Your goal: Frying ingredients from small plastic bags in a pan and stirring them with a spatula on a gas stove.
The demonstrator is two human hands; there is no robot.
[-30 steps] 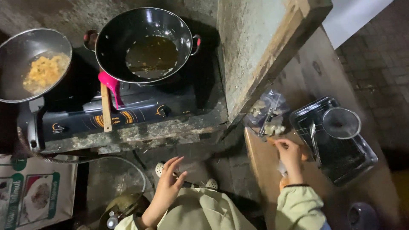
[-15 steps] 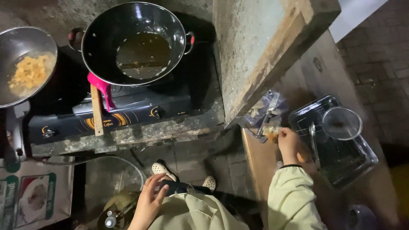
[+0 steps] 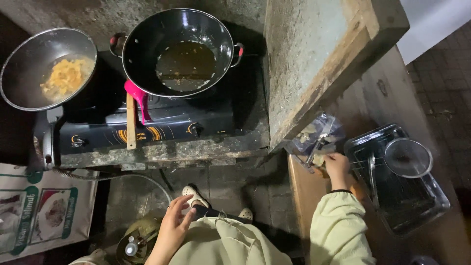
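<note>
My right hand [image 3: 337, 165] reaches to the low wooden bench [image 3: 305, 196] on the right. Its fingers are closed on a small pale piece of food at the mouth of a clear plastic bag [image 3: 316, 135] with more pieces in it. My left hand [image 3: 175, 226] hangs open and empty over my lap, fingers spread, above a greenish gas cylinder [image 3: 136, 238]. Ahead, a black wok [image 3: 179, 49] with dark oil sits on a black gas stove [image 3: 147, 128]. A steel bowl [image 3: 46, 68] at the left holds yellow fried food.
A pink-headed wooden-handled utensil [image 3: 132, 110] leans from the wok over the stove front. A dark tray [image 3: 400, 184] with a round wire strainer [image 3: 408, 157] and tongs lies right of the bag. A concrete pillar [image 3: 314, 59] stands between stove and bench. A printed sack [image 3: 34, 211] lies lower left.
The view shifted, with the stove sliding left then right. My left hand dropped lower toward my lap. My right hand edged up to the bag's mouth and stayed there.
</note>
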